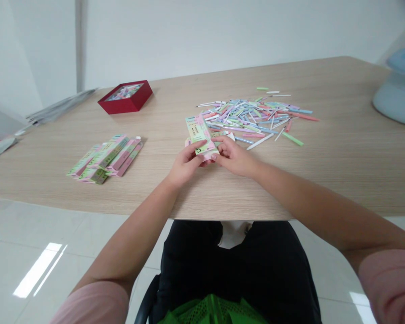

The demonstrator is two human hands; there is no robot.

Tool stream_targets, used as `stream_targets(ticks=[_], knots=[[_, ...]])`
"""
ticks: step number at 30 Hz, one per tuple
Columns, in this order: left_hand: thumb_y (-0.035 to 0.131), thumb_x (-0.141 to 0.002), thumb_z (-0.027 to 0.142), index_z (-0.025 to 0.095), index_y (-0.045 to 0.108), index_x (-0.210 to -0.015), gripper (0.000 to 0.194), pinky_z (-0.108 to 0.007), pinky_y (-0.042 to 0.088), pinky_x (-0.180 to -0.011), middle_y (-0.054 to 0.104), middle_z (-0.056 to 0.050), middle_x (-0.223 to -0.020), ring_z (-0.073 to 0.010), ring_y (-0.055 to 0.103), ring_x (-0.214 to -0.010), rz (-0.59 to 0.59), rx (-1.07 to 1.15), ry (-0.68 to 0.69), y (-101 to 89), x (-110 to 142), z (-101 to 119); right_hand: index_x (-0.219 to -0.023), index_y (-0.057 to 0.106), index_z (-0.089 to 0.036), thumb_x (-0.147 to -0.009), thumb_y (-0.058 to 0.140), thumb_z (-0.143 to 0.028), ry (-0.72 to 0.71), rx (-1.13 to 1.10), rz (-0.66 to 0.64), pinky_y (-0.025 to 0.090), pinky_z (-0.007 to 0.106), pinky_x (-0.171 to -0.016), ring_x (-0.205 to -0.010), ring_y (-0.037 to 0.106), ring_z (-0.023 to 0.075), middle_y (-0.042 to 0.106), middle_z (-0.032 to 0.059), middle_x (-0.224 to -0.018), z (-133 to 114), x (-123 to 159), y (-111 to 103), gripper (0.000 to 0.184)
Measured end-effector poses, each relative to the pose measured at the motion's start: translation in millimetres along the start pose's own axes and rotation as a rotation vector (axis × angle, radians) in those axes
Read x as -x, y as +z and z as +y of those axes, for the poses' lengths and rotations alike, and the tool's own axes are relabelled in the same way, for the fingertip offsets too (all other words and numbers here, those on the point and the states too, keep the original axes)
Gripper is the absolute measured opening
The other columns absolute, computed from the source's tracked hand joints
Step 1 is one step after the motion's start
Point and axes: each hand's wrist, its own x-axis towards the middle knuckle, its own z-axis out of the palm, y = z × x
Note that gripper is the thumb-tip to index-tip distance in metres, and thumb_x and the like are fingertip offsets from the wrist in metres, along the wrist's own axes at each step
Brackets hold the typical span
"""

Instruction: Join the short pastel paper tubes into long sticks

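Between both hands is a small green and pink printed box (196, 128), tilted with its lower end toward me. My left hand (186, 163) grips its left side near the lower end, fingers closed on it. My right hand (234, 155) pinches the lower right corner, thumb and fingers on the edge. Another piece of similar printed packaging (219, 133) lies partly hidden behind the held box. Just beyond my hands spreads a loose pile of pastel pens and pen parts (253, 114).
To the left lies a stack of similar green and pink boxes (104, 157). A red open box (128, 104) with pastel pieces stands further back. Grey flat bundles (60, 107) lie along the far left edge. A pale blue-lidded container (400, 90) stands at the right.
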Motion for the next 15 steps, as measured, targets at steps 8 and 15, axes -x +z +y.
stream_targets(ticks=[8, 15], knots=[[0.071, -0.082, 0.022, 0.023, 0.066, -0.139, 0.057, -0.033, 0.060, -0.075, 0.075, -0.004, -0.091, -0.0164, 0.073, -0.077, 0.034, 0.092, -0.052, -2.6, -0.5, 2.2, -0.150, 0.051, -0.029, -0.099, 0.064, -0.032, -0.075, -0.032, -0.056, 0.059, 0.044, -0.099, -0.110, 0.069, 0.0210, 0.065, 0.0080, -0.132, 0.5, -2.9, -5.6, 0.053], [0.071, -0.085, 0.024, 0.020, 0.066, -0.140, 0.055, -0.032, 0.061, -0.076, 0.077, -0.007, -0.098, -0.0154, 0.073, -0.077, -0.002, 0.056, -0.060, -0.8, -0.6, 4.9, -0.139, 0.062, -0.030, -0.099, 0.065, -0.034, -0.071, -0.109, -0.041, 0.058, 0.045, -0.102, -0.112, 0.071, 0.0229, 0.071, 0.0061, -0.129, 2.5, -4.8, -6.3, 0.040]])
